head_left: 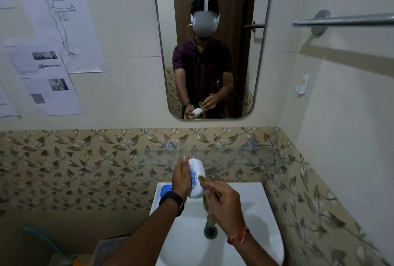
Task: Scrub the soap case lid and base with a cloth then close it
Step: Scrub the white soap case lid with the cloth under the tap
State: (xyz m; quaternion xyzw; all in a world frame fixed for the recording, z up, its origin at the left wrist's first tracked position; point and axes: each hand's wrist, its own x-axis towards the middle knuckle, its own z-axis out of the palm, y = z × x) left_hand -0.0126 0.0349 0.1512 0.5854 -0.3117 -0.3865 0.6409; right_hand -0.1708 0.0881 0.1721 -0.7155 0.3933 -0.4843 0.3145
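My left hand (181, 177) holds the white soap case lid (197, 177) upright above the sink, its printed top facing right. My right hand (223, 200) grips an olive-brown cloth (207, 204). The cloth's upper end touches the lid's right edge and its tail hangs down toward the drain. The blue soap case base (165, 190) rests on the sink's back left corner, partly hidden behind my left wrist.
A white sink (251, 206) with a drain (210, 231) lies below my hands. A glass shelf (234, 155) runs along the tiled wall just above them. A mirror (213, 42) hangs higher up, a towel bar (341, 20) at the right. Bins sit at the lower left.
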